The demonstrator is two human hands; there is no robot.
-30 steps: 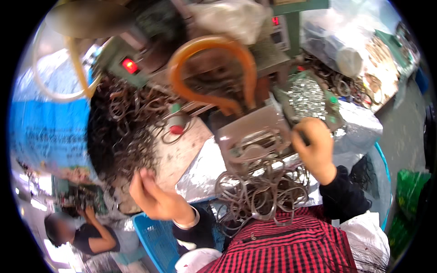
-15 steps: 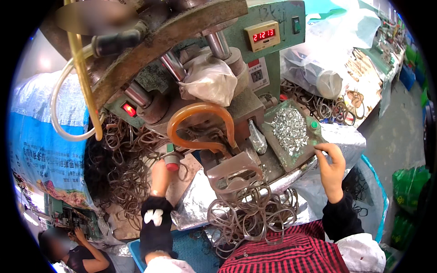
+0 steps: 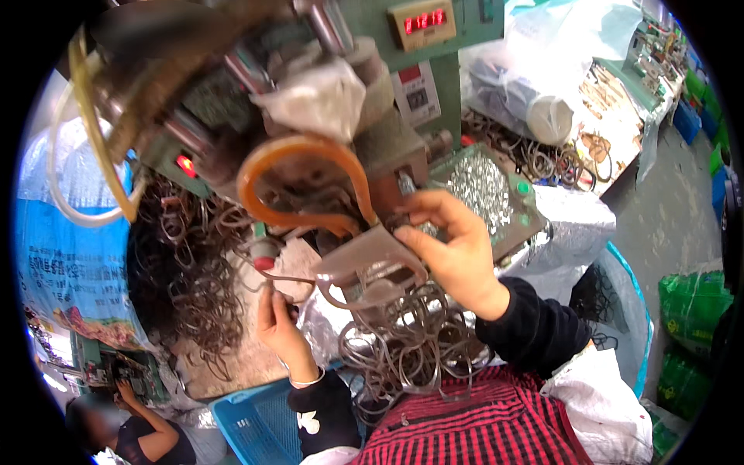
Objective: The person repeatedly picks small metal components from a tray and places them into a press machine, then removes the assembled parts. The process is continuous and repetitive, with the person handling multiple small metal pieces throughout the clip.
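Note:
At the press, my right hand (image 3: 463,260) reaches in from the right, thumb and forefinger drawn together beside the clear guard (image 3: 372,267). Whatever sits between those fingertips is too small and blurred to name. My left hand (image 3: 285,335) is lower left, below the red push button (image 3: 265,263), its fingers closed on a thin brown strap (image 3: 293,279) that runs toward the guard. An orange hose (image 3: 248,182) loops above the guard. Behind my right hand a tray (image 3: 508,236) holds many small shiny metal pieces (image 3: 479,182).
A tangle of brown strap loops (image 3: 411,341) hangs below the guard, over my lap. More loops (image 3: 194,287) lie at left, beside a blue woven sack (image 3: 70,256). A blue basket (image 3: 256,422) stands below my left arm. Another person (image 3: 155,430) sits at lower left.
My right hand has moved left from the metal tray's edge to the press. My left hand has come down from the red button and grips the strap. The view has shifted slightly.

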